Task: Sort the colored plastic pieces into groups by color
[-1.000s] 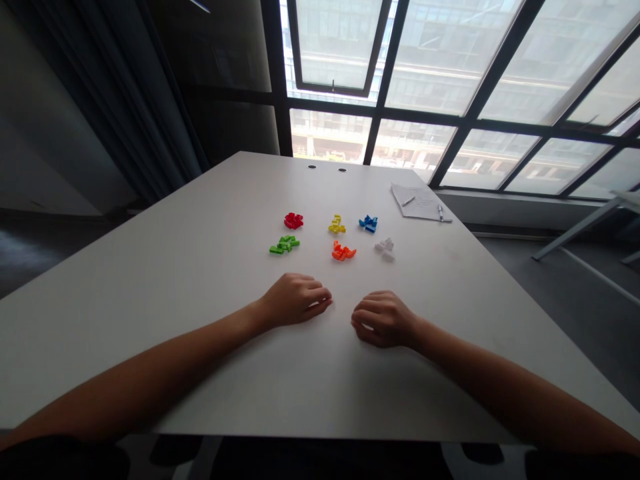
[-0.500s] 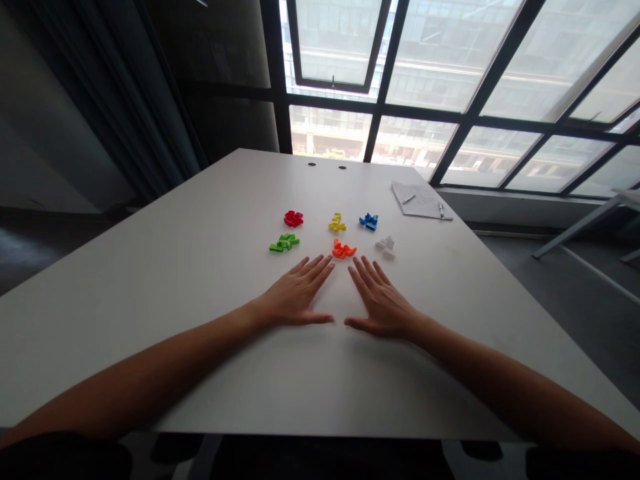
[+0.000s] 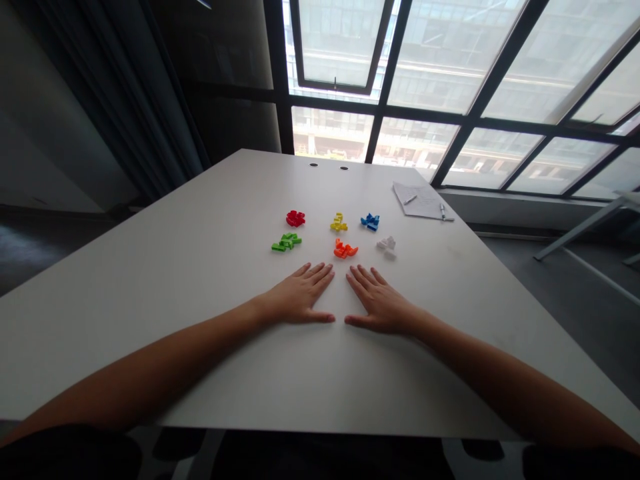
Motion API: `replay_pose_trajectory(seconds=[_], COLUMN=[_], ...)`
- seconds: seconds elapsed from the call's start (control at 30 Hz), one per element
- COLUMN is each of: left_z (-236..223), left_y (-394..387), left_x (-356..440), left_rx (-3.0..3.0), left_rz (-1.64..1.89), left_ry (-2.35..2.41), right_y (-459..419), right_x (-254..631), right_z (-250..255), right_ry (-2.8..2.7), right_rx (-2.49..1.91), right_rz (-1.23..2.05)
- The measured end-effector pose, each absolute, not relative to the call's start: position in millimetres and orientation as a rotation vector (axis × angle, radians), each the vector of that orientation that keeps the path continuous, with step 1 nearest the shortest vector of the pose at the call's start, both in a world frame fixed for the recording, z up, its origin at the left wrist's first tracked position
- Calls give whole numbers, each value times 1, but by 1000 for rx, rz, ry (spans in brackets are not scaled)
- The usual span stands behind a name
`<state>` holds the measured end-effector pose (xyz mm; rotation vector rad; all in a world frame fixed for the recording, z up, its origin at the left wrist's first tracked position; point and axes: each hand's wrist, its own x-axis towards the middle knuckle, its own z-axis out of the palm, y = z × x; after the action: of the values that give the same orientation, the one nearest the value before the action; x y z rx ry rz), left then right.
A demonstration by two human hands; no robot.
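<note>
Head view: the left hand (image 3: 300, 295) and right hand (image 3: 383, 303) lie palm-down on the bench (image 3: 200, 267), thumbs pointing toward each other, apart. Grip on both — fingers spread, pinching nothing. Orange pieces (image 3: 345, 251) lie just beyond the fingertips, untouched; green pieces (image 3: 287, 242) and white pieces (image 3: 387, 245) flank them. Farther row: red pieces (image 3: 295, 219), yellow pieces (image 3: 340, 227), blue pieces (image 3: 371, 223). Step, as judged: hands at rest — picking any piece up would call for raising a palm and closing fingertips on it.
</note>
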<state>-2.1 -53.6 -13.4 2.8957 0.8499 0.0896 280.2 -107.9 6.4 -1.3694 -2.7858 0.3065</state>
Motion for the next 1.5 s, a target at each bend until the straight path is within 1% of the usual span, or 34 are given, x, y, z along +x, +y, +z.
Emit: replay_pose_trajectory(seconds=[1.5], left_z=[-8], left_y=[-56], left_x=[0], left_rx=[2875], left_rz=[74], left_ry=[937], right_y=[-105], right_x=[280], right_z=[2], right_ry=[-2736], right_rx=[-1391], right_rz=[287])
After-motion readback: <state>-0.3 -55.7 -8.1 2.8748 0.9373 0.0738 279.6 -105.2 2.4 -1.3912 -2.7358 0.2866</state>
